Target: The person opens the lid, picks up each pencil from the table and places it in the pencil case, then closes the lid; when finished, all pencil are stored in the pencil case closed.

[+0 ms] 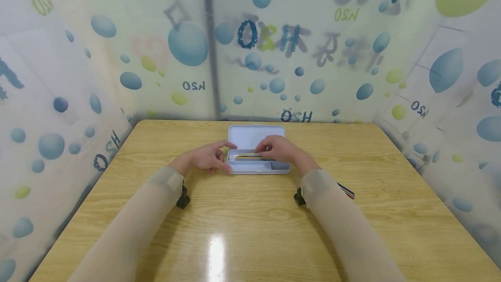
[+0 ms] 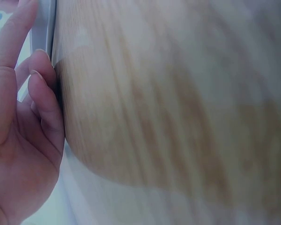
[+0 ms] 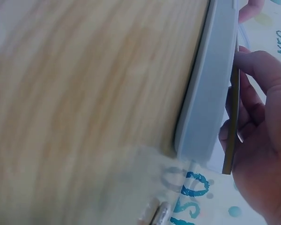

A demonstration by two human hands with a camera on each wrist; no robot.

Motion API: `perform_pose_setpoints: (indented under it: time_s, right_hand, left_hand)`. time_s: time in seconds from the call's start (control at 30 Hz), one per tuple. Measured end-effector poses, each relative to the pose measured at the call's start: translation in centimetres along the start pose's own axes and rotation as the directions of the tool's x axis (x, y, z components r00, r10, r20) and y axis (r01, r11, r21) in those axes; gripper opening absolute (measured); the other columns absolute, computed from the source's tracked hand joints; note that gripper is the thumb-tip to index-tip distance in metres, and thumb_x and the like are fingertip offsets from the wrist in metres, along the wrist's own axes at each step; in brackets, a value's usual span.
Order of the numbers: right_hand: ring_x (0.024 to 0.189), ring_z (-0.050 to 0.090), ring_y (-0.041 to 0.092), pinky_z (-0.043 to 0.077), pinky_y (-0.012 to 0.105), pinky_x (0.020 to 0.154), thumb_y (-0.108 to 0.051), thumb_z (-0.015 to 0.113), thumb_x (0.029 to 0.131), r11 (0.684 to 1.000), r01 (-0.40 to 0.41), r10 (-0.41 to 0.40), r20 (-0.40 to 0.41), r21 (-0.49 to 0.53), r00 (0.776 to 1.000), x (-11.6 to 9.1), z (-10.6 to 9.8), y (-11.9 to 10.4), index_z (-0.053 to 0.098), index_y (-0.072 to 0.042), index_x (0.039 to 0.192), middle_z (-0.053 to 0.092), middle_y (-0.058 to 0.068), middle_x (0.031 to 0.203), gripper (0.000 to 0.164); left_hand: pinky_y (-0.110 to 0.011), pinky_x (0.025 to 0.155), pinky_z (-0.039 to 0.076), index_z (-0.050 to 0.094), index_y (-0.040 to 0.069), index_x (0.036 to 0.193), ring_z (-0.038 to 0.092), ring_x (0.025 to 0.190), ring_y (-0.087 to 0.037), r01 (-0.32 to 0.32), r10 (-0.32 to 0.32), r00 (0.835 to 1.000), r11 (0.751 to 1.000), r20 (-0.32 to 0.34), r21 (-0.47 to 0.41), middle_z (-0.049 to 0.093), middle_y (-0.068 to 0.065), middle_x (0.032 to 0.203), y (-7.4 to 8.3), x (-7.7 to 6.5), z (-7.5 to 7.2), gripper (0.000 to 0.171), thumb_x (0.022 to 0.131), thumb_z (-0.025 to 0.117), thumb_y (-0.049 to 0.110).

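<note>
A pale blue-white pencil case (image 1: 250, 167) lies on the table with its lid (image 1: 256, 136) raised at the back. Several slim pencils (image 1: 242, 157), some yellow and some dark, lie in its rear compartment. At the case's left end rests my left hand (image 1: 205, 156), forefinger and thumb spread along the end, the other fingers loosely bent. My right hand (image 1: 282, 149) is over the case's right half. Between its thumb and fingers it pinches a gold-coloured pencil (image 3: 232, 122), which runs along the case's top edge in the right wrist view. The left fingertips are partly cut off in the left wrist view.
More dark and red pencils (image 1: 347, 190) lie on the wooden table (image 1: 250, 225), partly hidden by the right forearm. A small compartment (image 1: 279, 166) is at the case's front right. Printed curtains (image 1: 274, 86) hang behind the table and at both sides.
</note>
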State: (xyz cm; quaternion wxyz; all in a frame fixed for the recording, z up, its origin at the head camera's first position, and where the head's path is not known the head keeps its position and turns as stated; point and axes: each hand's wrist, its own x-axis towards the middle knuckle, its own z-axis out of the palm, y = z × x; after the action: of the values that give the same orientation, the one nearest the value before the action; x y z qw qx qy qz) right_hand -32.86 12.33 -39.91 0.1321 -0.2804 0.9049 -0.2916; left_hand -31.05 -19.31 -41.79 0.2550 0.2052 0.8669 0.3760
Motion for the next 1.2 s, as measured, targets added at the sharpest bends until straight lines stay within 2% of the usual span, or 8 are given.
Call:
perform_pose_setpoints:
  time_s: [0.4,0.57,0.7,0.9,1.07,1.2]
  right_hand:
    - [0.111,0.066,0.019,0.056,0.042,0.104,-0.018,0.073,0.107,1.0,0.011,-0.011,-0.009,0.01,1.0,0.4,0.6,0.0,0.084,-0.019,0.119,0.077,0.002,0.123,0.016]
    - [0.11,0.066,0.019,0.057,0.042,0.103,-0.02,0.073,0.107,1.0,-0.007,0.007,-0.01,0.018,1.0,0.2,0.5,0.0,0.083,-0.019,0.12,0.077,0.001,0.124,0.016]
    - [0.11,0.066,0.019,0.056,0.042,0.103,-0.02,0.073,0.107,1.0,0.01,-0.01,-0.023,0.014,1.0,-0.2,0.3,0.1,0.082,-0.018,0.121,0.078,0.001,0.124,0.017]
    - [0.113,0.065,0.021,0.056,0.045,0.105,-0.02,0.073,0.107,1.0,0.012,-0.011,-0.049,0.028,0.999,-1.9,-0.7,0.8,0.083,-0.018,0.121,0.078,0.001,0.123,0.017]
    - [0.115,0.065,0.022,0.054,0.045,0.105,-0.024,0.071,0.109,0.999,-0.025,0.028,-0.056,0.044,0.998,-3.8,-1.8,2.1,0.081,-0.019,0.125,0.077,0.0,0.127,0.02]
    - [0.111,0.064,0.023,0.054,0.042,0.099,-0.024,0.071,0.108,0.995,-0.055,0.061,-0.077,0.08,0.995,-5.5,-2.8,3.2,0.081,-0.017,0.126,0.077,0.002,0.127,0.021]
  left_hand:
    - [-0.028,0.059,0.05,0.041,0.026,0.165,0.052,0.059,-0.016,0.007,-0.007,1.0,1.0,-0.009,-0.004,0.057,-0.003,0.084,-0.1,0.2,0.1,0.086,0.095,0.09,0.035]
    - [-0.029,0.06,0.049,0.04,0.026,0.166,0.052,0.059,-0.017,0.005,-0.005,1.0,1.0,-0.006,-0.003,0.056,-0.003,0.084,-0.2,0.3,0.1,0.088,0.094,0.09,0.037]
    - [-0.029,0.059,0.048,0.04,0.024,0.166,0.051,0.059,-0.017,0.004,-0.004,1.0,1.0,-0.005,-0.003,0.056,-0.003,0.084,-0.1,0.3,0.1,0.088,0.094,0.09,0.038]
    - [-0.028,0.06,0.048,0.041,0.024,0.165,0.051,0.059,-0.016,-0.004,0.004,1.0,1.0,-0.012,0.004,0.056,-0.003,0.084,0.2,0.1,0.2,0.086,0.095,0.09,0.035]
    - [-0.029,0.059,0.048,0.04,0.022,0.166,0.05,0.059,-0.016,-0.013,0.013,1.0,1.0,-0.015,0.007,0.056,-0.003,0.082,0.3,-0.1,0.2,0.089,0.094,0.09,0.035]
    - [-0.029,0.06,0.048,0.04,0.023,0.166,0.05,0.059,-0.016,-0.01,0.01,1.0,1.0,-0.016,-0.001,0.055,-0.002,0.082,0.4,-0.2,0.2,0.09,0.094,0.091,0.034]
